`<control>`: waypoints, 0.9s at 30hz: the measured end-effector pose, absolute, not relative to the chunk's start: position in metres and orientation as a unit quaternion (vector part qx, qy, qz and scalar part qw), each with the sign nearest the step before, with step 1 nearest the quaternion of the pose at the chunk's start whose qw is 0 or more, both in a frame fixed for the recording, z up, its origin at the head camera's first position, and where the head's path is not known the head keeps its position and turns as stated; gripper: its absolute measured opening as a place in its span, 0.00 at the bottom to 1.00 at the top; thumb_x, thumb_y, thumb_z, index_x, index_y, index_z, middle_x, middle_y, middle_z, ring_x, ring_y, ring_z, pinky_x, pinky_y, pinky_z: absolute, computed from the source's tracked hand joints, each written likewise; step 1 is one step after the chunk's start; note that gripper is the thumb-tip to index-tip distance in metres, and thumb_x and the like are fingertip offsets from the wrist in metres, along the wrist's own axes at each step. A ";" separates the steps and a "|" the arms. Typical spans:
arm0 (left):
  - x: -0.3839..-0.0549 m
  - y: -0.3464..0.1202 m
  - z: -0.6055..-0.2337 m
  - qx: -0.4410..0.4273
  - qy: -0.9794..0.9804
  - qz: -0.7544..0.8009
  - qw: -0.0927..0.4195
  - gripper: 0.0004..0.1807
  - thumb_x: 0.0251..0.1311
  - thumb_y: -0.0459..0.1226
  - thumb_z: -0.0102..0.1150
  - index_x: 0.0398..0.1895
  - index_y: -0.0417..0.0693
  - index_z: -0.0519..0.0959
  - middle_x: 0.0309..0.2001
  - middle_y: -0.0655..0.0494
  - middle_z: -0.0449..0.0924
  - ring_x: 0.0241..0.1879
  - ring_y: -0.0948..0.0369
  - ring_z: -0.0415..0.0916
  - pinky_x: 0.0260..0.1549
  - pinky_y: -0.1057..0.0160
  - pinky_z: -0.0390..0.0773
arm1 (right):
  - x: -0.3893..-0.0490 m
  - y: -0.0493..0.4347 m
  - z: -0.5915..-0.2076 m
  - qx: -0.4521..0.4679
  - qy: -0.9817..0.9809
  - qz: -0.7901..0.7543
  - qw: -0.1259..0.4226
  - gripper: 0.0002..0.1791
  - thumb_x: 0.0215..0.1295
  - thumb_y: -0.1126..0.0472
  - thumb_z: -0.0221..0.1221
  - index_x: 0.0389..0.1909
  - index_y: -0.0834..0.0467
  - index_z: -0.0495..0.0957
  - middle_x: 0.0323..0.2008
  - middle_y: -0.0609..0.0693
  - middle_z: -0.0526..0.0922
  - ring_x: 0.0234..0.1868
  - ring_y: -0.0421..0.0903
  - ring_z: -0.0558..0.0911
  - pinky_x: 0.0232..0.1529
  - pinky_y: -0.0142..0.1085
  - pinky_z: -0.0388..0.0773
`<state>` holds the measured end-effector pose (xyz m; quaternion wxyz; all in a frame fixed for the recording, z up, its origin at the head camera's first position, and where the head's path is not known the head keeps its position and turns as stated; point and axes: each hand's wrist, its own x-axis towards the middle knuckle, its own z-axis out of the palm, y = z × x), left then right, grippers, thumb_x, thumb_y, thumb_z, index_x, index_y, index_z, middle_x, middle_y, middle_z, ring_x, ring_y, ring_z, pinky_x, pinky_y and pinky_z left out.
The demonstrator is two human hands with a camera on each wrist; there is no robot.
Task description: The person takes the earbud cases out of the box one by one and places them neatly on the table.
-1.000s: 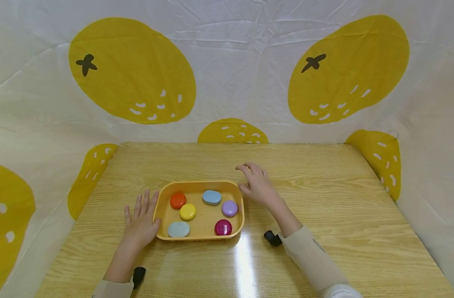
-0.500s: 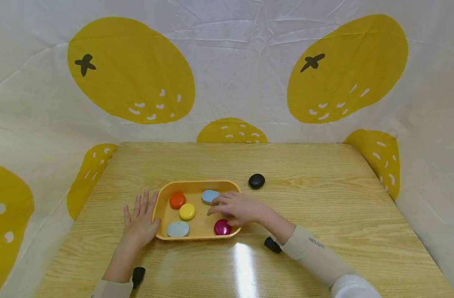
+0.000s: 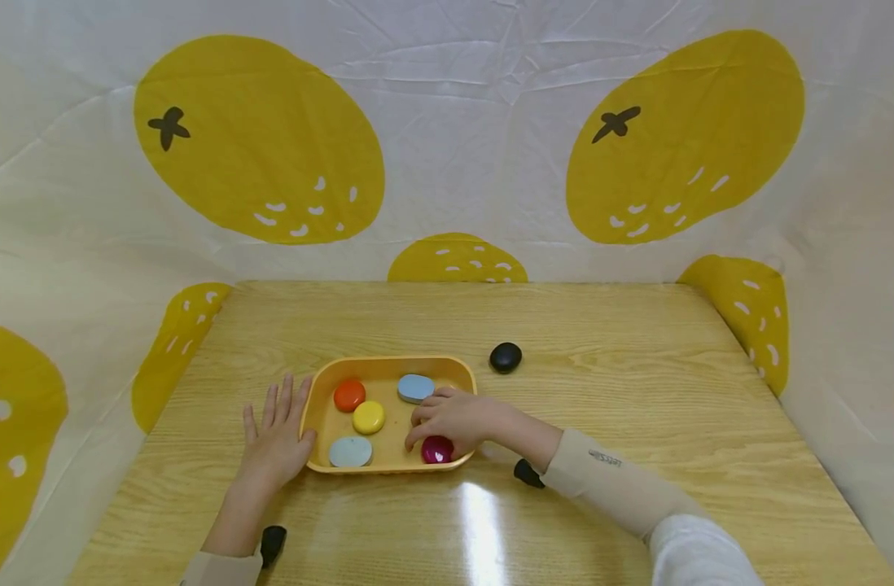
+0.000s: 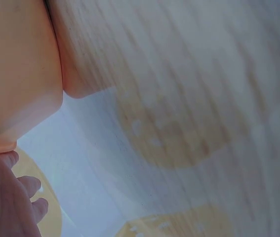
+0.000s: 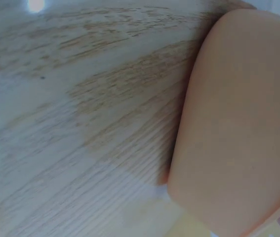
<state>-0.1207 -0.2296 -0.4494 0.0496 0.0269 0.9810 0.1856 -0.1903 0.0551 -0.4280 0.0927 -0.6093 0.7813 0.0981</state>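
Note:
A shallow orange-yellow tray [image 3: 388, 470] stands on the wooden table. My left hand [image 3: 273, 443] lies with straight fingers along its left side, thumb at the rim; the left wrist view shows that hand [image 4: 4, 197] beside the outer tray wall [image 4: 21, 59]. Reaching over the right rim, my right hand [image 3: 454, 419] curls its fingers and thumb about a glossy magenta disc [image 3: 437, 450] inside. The lilac disc is hidden beneath this hand. Also in the tray are a red disc [image 3: 349, 396], a yellow disc [image 3: 369, 417], a blue oval [image 3: 415, 388] and a pale grey-blue oval [image 3: 351, 452].
A smooth black pebble-like piece [image 3: 506, 357] lies on the table [image 3: 637, 358] behind the right forearm. Black wrist-camera parts stick out near the left wrist [image 3: 273, 545] and right wrist. A white cloth [image 3: 476, 146] with yellow fruit shapes hangs around the table.
My right hand has left the black piece on the table, entered the tray from the right and closed about the magenta disc, covering the lilac one. The left hand has stayed put.

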 end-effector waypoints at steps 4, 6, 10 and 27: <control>-0.121 -0.230 -0.449 0.025 0.981 0.188 0.051 0.40 0.62 0.40 0.43 0.72 0.50 0.35 0.71 0.39 0.29 0.69 0.43 0.24 0.58 0.37 0.17 | -0.191 0.053 -0.432 -0.614 0.777 0.111 0.085 0.26 0.52 0.48 0.63 0.55 0.36 0.71 0.50 0.39 0.73 0.54 0.41 0.69 0.60 0.40 0.61; -0.121 -0.229 -0.449 0.025 0.981 0.185 0.052 0.40 0.62 0.40 0.43 0.72 0.51 0.35 0.71 0.39 0.29 0.69 0.43 0.24 0.58 0.37 0.18 | -0.191 0.052 -0.434 -0.614 0.776 0.116 0.080 0.25 0.52 0.48 0.63 0.53 0.37 0.72 0.48 0.39 0.74 0.52 0.40 0.69 0.59 0.39 0.61; -0.121 -0.229 -0.449 0.024 0.981 0.185 0.053 0.40 0.62 0.40 0.43 0.72 0.50 0.35 0.71 0.40 0.29 0.69 0.43 0.24 0.58 0.36 0.19 | -0.191 0.051 -0.434 -0.613 0.778 0.120 0.074 0.24 0.51 0.48 0.64 0.52 0.37 0.73 0.47 0.39 0.75 0.51 0.41 0.70 0.59 0.40 0.62; -0.122 -0.229 -0.448 0.020 0.981 0.185 0.058 0.39 0.62 0.40 0.42 0.72 0.49 0.37 0.71 0.39 0.28 0.69 0.42 0.25 0.58 0.37 0.19 | -0.193 0.057 -0.436 -0.584 0.809 0.057 0.044 0.27 0.45 0.45 0.64 0.51 0.39 0.73 0.45 0.40 0.73 0.51 0.41 0.69 0.61 0.43 0.58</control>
